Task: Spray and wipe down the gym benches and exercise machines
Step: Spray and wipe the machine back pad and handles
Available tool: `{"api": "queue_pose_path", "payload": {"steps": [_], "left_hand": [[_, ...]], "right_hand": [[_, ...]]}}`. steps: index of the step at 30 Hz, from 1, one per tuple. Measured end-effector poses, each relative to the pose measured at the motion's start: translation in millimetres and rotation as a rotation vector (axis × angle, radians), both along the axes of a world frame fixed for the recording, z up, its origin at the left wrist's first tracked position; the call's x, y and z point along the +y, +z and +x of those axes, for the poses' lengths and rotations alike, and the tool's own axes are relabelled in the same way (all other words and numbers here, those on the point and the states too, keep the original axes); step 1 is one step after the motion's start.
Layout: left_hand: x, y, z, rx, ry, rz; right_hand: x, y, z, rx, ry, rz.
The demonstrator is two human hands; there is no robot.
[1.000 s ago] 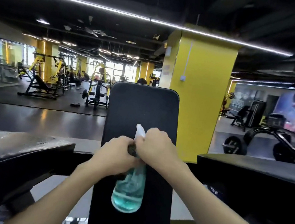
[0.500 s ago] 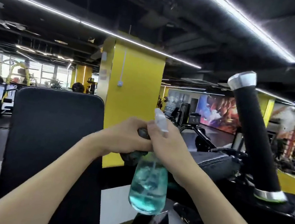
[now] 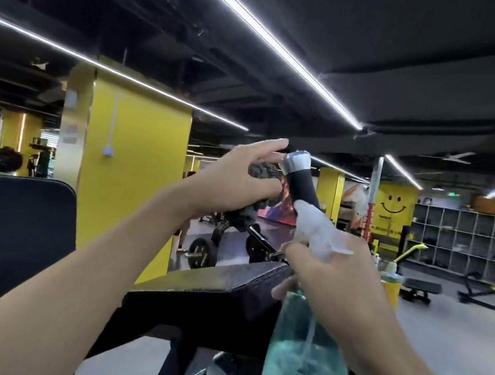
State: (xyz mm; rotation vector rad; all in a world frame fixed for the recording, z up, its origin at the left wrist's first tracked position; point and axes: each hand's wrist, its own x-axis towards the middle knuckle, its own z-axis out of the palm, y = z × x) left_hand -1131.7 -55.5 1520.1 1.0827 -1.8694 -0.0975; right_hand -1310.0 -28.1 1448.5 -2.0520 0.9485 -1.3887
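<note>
My left hand [image 3: 235, 176] holds a dark grey cloth [image 3: 254, 201] raised beside the machine's black handle [image 3: 302, 185], which has a silver cap on top. The cloth is close to or touching the handle's left side. My right hand [image 3: 331, 281] grips the neck of a clear spray bottle [image 3: 307, 364] with blue-green liquid; its white trigger head [image 3: 316, 229] sits just in front of the handle. Below the hands lies a black arm pad [image 3: 226, 283] of the machine.
A black back pad [image 3: 7, 236] stands at the left. A yellow pillar [image 3: 127, 170] rises behind it. Barbell plates [image 3: 202, 252] lie on the floor beyond. At the right are grey cubby shelves [image 3: 471, 241], a small bench [image 3: 421, 286] and a smiley-face wall. A person is at the far left.
My view has swung right and up. My left hand lifted the cloth away from the bottle up to the handle's top; my right hand keeps the bottle, now lower and nearer.
</note>
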Motion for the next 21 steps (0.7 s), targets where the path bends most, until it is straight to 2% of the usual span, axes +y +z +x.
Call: {"api": "queue_pose_path", "payload": {"steps": [4,11,16,21], "left_hand": [[-6.0,4.9,-16.3,0.028,-0.052,-0.023],[-10.7,-3.0,-15.2,0.188,-0.167,0.034],[-10.7,-4.5,-19.4,0.238,-0.178,0.024],[-12.6,-7.9,-24.6,0.306,-0.209,0.022]], "right_hand": [[2.5,7.6,-23.9,-0.006,-0.054,0.071],[15.4,5.0,-23.7,0.146,-0.097,0.074],[23.0,-5.1,-41.9,0.096,-0.139,0.146],[30.3,-17.2,-51.0,0.14,-0.146,0.17]]}}
